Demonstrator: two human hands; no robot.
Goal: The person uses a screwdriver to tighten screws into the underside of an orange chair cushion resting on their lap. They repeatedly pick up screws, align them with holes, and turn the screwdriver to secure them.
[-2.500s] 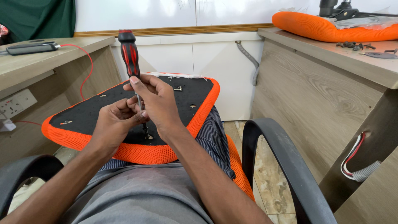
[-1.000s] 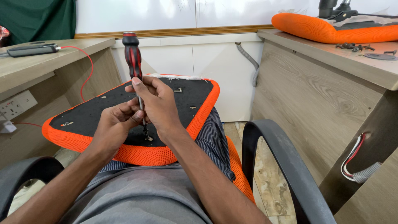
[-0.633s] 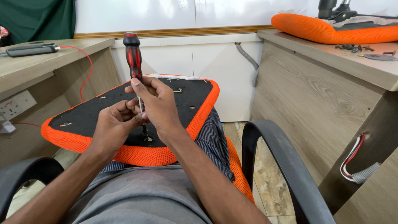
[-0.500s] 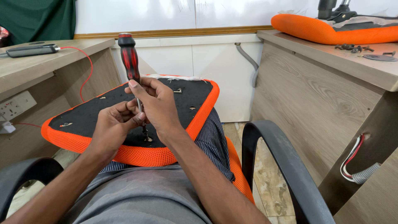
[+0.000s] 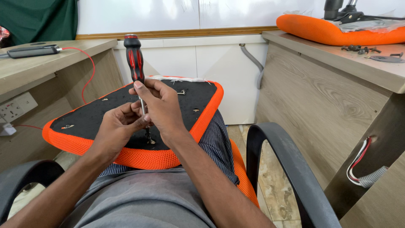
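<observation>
A white wall runs behind two wooden worktops, one at my left [image 5: 38,69], one at my right [image 5: 337,59]. I sit in a chair with two black armrests, the right one [image 5: 287,164] curving beside my knee. One orange-edged seat pad [image 5: 105,116] with a black underside lies across my lap; a second orange pad [image 5: 333,31] rests on the right worktop. One red-and-black screwdriver [image 5: 134,59] stands upright, its tip on the lap pad. My right hand [image 5: 162,107] pinches its metal shaft; my left hand [image 5: 118,128], fingers curled, steadies the shaft lower down.
</observation>
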